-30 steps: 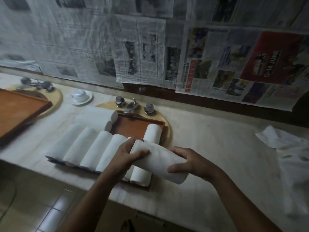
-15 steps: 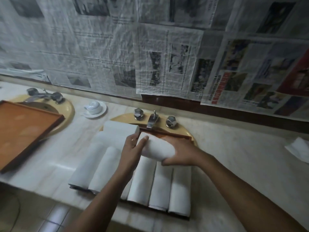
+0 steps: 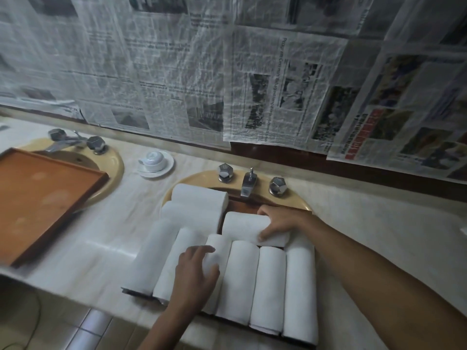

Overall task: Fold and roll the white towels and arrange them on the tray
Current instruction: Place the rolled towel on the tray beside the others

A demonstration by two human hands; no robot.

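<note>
Head cam: we see right hand (image 3: 280,223) gripping a rolled towel (image 3: 243,224), fingers and thumb curled round it, laid crosswise on the tray (image 3: 243,205) behind the row of rolls (image 3: 267,281). Left hand (image 3: 194,271) fingers relaxed, resting flat on the row.

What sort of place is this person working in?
Likely a bathroom, perhaps a hotel's: a yellow basin with a chrome tap, a second basin beside it, both set in a pale counter, and rolled white towels on a wooden tray.
</note>
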